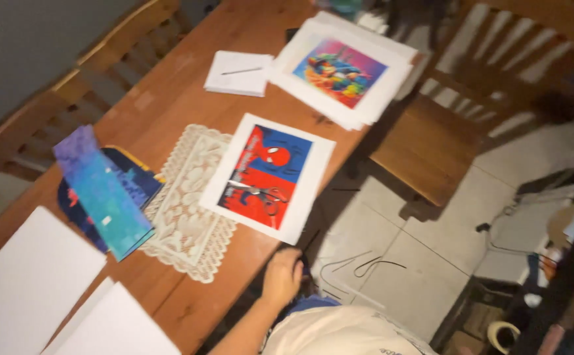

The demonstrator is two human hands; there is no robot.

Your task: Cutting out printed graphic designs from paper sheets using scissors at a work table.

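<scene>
Hand at the table edge, fingers curling at the rim; grip hidden, so I cannot tell whether it is closing on anything, nor which hand it is. No second hand is showing. Nearest it, a red-and-blue print is lying flat, its near corner overhanging the edge, scissors resting on it. Judging by looks: thin sheet, light, floppy, easily creased; best lifted by its white border with the scissors taken off first. Beside it a lace mat is lying, soft and limp. Farther left, blue sheets and blank white sheets. Across the table, a stack of prints and white paper with a pen. No containers in view.
</scene>
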